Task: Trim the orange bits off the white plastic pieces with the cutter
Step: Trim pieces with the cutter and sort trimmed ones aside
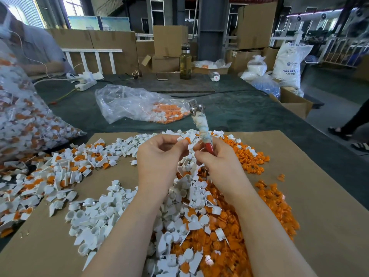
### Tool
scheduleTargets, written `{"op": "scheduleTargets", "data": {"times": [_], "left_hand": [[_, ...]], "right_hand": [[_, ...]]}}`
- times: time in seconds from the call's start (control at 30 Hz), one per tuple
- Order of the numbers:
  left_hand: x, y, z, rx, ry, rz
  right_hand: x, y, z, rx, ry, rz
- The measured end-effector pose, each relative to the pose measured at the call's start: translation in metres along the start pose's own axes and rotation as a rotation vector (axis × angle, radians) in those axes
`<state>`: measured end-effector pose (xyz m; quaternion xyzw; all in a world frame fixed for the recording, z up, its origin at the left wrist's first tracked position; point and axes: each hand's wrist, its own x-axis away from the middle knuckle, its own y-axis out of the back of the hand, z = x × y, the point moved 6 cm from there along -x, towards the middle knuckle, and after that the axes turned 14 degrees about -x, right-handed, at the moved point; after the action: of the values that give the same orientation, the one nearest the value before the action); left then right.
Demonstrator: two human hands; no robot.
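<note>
My left hand (159,154) pinches a small white plastic piece with an orange bit (184,139) between thumb and fingertips, raised above the piles. My right hand (215,156) grips the cutter (201,124) by its red handles; the cloth-wrapped shaft and metal head point up and away. The two hands nearly touch at the piece. Below them a cardboard sheet (311,196) carries heaps: trimmed white pieces (95,222) at lower left, cut orange bits (223,242) at lower right, and mixed white-and-orange pieces (60,172) on the left.
A clear bag of white-and-orange pieces (24,120) bulges at the left. Another, mostly flat bag (139,104) lies on the green table beyond the cardboard. A bottle (185,62), a power strip (85,82) and boxes stand at the back. A person sits at far left.
</note>
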<state>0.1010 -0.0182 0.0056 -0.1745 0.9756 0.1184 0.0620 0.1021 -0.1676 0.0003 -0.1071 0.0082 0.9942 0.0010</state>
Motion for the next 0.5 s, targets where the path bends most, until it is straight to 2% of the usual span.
{"op": "scheduleTargets", "data": {"times": [0.17, 0.27, 0.37, 0.5], "left_hand": [[-0.0033, 0.0011, 0.0032, 0.230, 0.072, 0.043], [-0.0053, 0.0036, 0.0049, 0.285, 0.085, 0.057], [-0.0061, 0.0045, 0.0049, 0.255, 0.078, 0.052], [-0.0047, 0.0039, 0.0021, 0.038, 0.003, -0.002]], "right_hand": [[0.0017, 0.0074, -0.0049, 0.013, -0.100, 0.070], [0.0029, 0.0069, -0.0063, 0.042, -0.112, 0.104], [0.0017, 0.0047, -0.0056, 0.080, -0.068, 0.077], [-0.0003, 0.0013, 0.0033, 0.104, 0.093, -0.011]]}}
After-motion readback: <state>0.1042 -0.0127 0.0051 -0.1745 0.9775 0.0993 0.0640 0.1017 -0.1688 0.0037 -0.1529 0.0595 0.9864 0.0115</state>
